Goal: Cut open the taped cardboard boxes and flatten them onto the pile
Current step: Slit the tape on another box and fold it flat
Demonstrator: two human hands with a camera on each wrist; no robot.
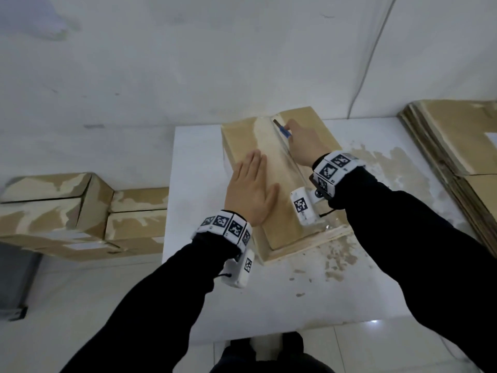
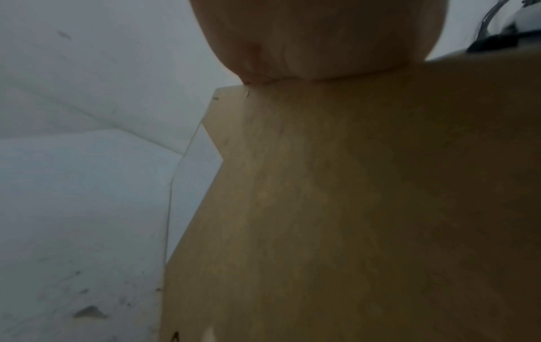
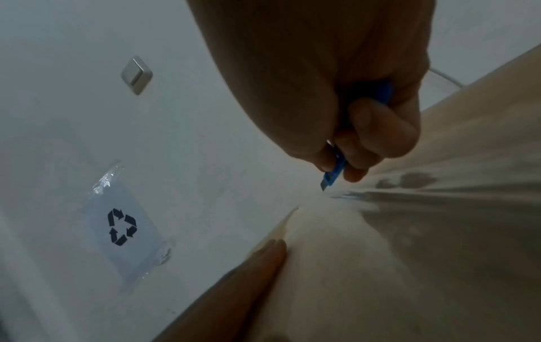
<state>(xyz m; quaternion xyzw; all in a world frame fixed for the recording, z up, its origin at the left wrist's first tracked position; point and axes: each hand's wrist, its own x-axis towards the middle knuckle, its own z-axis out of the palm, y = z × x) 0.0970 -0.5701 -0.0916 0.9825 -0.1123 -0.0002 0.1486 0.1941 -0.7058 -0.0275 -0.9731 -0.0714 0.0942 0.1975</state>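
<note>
The taped cardboard box [image 1: 279, 168] lies lengthwise on the white table [image 1: 199, 162], its far end close to the wall, with a strip of clear tape along its top seam. The left hand [image 1: 250, 189] rests flat on the box top, fingers straight and together. The right hand [image 1: 304, 142] is curled round a blue utility knife [image 1: 283, 129], whose blade tip sits at the tape seam near the far end; whether it has pierced the tape is hard to judge in the dim wrist view. The tabletop is scuffed with brown patches to the right of the box. At the table's right edge lies a pile of flattened cardboard [image 1: 457, 146]. More taped boxes [image 1: 80, 214] are stacked low to the left. The white wall [image 1: 188, 63] carries a light switch [image 3: 136, 74] and a taped-up recycling sign [image 3: 122, 228].
</note>
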